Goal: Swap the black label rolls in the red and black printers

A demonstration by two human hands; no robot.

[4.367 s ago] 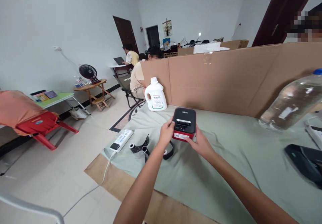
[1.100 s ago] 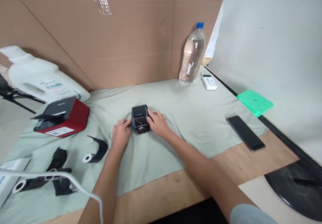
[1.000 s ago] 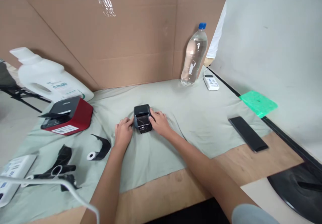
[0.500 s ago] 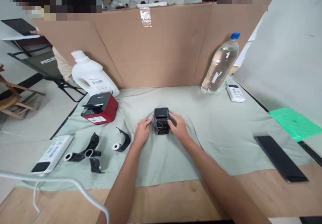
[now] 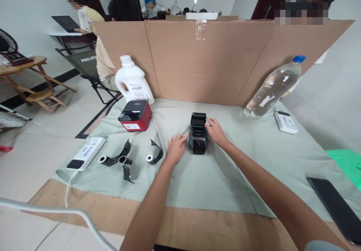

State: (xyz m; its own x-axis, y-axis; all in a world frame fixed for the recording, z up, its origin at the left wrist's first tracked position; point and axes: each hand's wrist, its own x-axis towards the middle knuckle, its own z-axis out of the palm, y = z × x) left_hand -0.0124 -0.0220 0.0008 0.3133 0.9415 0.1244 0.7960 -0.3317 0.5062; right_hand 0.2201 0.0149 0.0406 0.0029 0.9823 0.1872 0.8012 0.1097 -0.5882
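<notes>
A small black label printer [image 5: 198,140] stands mid-cloth with its lid [image 5: 198,119] raised and tilted back. A dark, glossy strip hangs over its front. My left hand [image 5: 177,148] rests on the cloth at the printer's left, its index finger stretched out to touch the side. At the right edge of the lifted lid, my right hand [image 5: 216,131] has its thumb and fingers closed on the lid; the exact contact is partly hidden. Left of my left hand lie a loose roll with a curled black strip [image 5: 156,157] and more rolls with black strips [image 5: 123,160].
A red and black box-shaped device [image 5: 138,116] and a white jug [image 5: 134,79] stand back left. A water bottle [image 5: 275,89] leans at the cardboard screen [image 5: 197,63]. White power strips [image 5: 87,154] lie either side; a phone [image 5: 334,206] is at right.
The printer's lid has swung up and back from closed, with my right hand moving up along it. My left hand stays at the printer's left side. The whole view has shifted.
</notes>
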